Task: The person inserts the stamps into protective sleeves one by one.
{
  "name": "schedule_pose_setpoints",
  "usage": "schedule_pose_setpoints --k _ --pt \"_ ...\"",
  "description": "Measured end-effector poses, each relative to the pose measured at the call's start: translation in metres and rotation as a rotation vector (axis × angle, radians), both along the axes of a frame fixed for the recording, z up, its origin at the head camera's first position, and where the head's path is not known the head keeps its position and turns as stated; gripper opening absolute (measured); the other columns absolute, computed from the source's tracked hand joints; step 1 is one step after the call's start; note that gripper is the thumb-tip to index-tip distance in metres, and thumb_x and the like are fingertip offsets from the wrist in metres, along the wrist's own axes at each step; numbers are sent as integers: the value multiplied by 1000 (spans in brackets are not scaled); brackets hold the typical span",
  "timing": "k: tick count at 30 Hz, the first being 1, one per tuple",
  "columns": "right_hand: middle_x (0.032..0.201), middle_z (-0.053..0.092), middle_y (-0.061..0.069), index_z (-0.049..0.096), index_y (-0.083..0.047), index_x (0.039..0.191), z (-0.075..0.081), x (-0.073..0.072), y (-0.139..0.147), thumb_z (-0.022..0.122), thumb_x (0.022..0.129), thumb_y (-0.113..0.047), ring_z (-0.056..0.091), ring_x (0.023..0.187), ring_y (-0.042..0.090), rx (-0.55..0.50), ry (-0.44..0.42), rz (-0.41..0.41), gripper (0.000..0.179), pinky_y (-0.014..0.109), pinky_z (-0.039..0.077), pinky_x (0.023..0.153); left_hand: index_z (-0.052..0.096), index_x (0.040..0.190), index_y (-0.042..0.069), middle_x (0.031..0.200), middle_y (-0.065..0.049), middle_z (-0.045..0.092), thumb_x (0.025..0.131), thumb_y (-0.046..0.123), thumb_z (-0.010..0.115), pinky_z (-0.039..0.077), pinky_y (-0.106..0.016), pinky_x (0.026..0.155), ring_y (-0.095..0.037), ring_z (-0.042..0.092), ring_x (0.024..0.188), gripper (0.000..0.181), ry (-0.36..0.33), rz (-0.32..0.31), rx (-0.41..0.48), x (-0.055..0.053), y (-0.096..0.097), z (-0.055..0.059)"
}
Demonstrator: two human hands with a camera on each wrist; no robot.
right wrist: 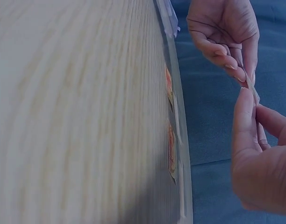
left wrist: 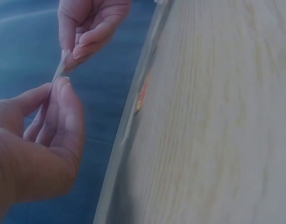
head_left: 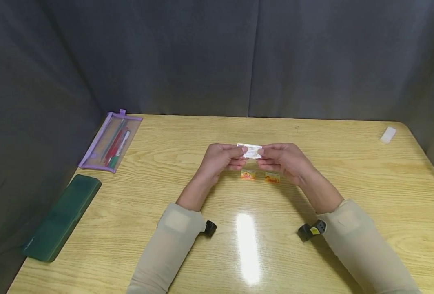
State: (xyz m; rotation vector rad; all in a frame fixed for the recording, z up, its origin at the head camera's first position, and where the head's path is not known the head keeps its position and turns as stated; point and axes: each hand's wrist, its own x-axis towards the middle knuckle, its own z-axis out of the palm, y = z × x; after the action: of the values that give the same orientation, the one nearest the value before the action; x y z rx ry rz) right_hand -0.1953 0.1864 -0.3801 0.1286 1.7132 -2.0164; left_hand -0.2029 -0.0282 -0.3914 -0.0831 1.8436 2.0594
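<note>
Both hands hold a small, thin white packet [head_left: 252, 151] up above the table, its face catching the light. My left hand [head_left: 224, 157] pinches its left end between thumb and fingers; my right hand [head_left: 281, 159] pinches the right end the same way. Seen edge-on in the left wrist view, the packet [left wrist: 59, 70] spans the fingertips of both hands. On the table just below the hands lie two small orange-and-yellow packets, a left one [head_left: 248, 174] and a right one [head_left: 272, 177].
A purple-edged mesh pouch [head_left: 96, 166] with pens inside lies at the table's back left. In front of it is a dark green case [head_left: 64, 216]. A white block [head_left: 388, 134] sits near the back right corner. Dark curtains [head_left: 180, 57] hang behind the table.
</note>
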Motion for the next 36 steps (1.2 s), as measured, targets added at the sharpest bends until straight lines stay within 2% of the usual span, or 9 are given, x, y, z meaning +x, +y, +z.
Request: schedule_pose_setpoints --k 3,9,13,19,26,33,36 --pt "87 77 5 61 3 115 -1 0 -1 62 101 -9 76 78 11 -6 -5 -12 18 23 62 76 72 113 -6 84 -15 78 92 16 75 61 -23 60 -11 73 63 30 -7 7 4 0 1 -1" --pt "86 75 5 65 -1 105 -3 -1 -3 63 101 -8 75 78 12 -16 7 -19 9 23 62 77 73 113 -5 77 -5 77 92 19 76 62 -24 62 -13 74 66 32 -1 11 1 0 4 -4" --pt "86 73 5 63 -1 106 -4 -1 -3 64 100 -10 74 80 13 -6 16 -19 11 23 62 77 71 117 -5 78 -6 77 92 20 77 62 -25 64 -15 75 68 36 3 15 10 1 5 -4" --pt "88 74 5 58 5 118 -4 -1 -3 62 102 -11 75 82 14 9 11 -14 23 23 62 79 69 121 -6 78 -7 77 92 18 77 62 -24 63 -14 75 67 39 -10 21 17 1 6 -3" --pt "87 74 6 67 -2 105 -3 -1 -3 65 100 -11 75 78 12 -1 21 -11 10 23 62 75 70 120 -5 81 -9 78 92 19 77 62 -24 63 -16 76 70 37 -15 14 10 2 4 -3" --pt "91 74 3 57 5 122 -2 -1 -2 56 106 -18 75 86 14 12 30 16 28 24 62 82 70 120 -5 85 -12 79 92 19 77 62 -24 62 -13 75 67 37 -16 28 6 2 2 -4" --pt "92 74 2 55 9 130 0 -1 -5 59 104 -19 75 85 11 59 47 34 38 24 61 81 71 119 -4 86 -14 78 92 20 77 62 -24 62 -14 75 68 37 -20 16 -4 1 2 -3"
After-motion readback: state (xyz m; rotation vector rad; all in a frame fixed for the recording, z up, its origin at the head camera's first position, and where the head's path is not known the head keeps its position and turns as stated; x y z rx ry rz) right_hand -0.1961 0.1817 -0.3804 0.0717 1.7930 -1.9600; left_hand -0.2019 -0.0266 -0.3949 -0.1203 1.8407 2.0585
